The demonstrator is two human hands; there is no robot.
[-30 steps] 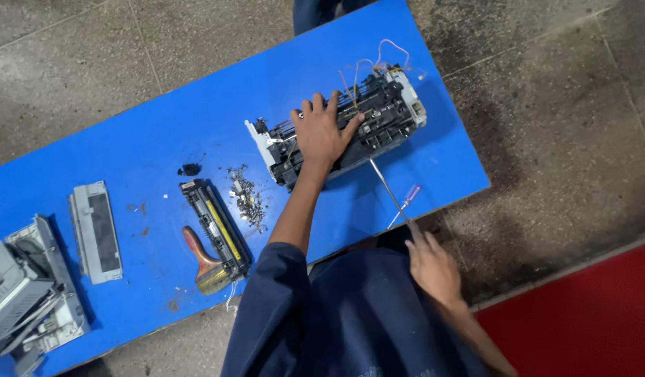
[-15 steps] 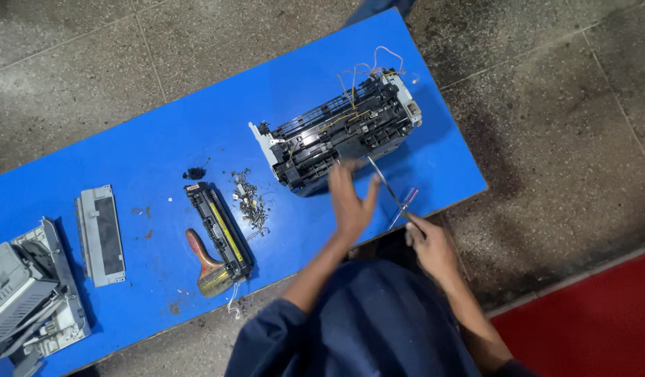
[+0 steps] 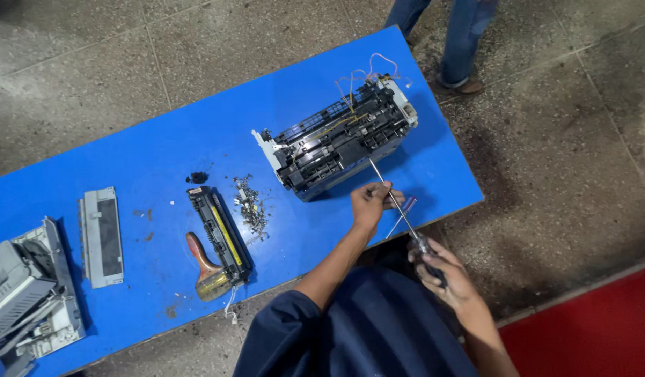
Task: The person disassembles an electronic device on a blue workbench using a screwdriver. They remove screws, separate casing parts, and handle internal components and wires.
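A stripped printer chassis (image 3: 336, 136) with loose wires lies on the blue table (image 3: 162, 146), towards its right end. My right hand (image 3: 444, 276) grips the handle of a long screwdriver (image 3: 399, 206) off the table's front edge. The thin shaft slants up to the chassis's near side. My left hand (image 3: 370, 202) pinches the shaft about halfway along, just in front of the chassis. A thin purple-tipped tool (image 3: 404, 211) lies on the table beside the shaft.
Left of the chassis are a heap of small screws (image 3: 251, 202), a long black unit with a yellow stripe (image 3: 221, 234) and a wooden-handled brush (image 3: 205, 271). A grey panel (image 3: 102, 234) and grey housing parts (image 3: 22, 300) sit far left. Another person's legs (image 3: 455, 35) stand behind the table.
My left hand came off the top of the chassis and moved down to the screwdriver shaft. My right hand raised the screwdriver so its tip points at the chassis.
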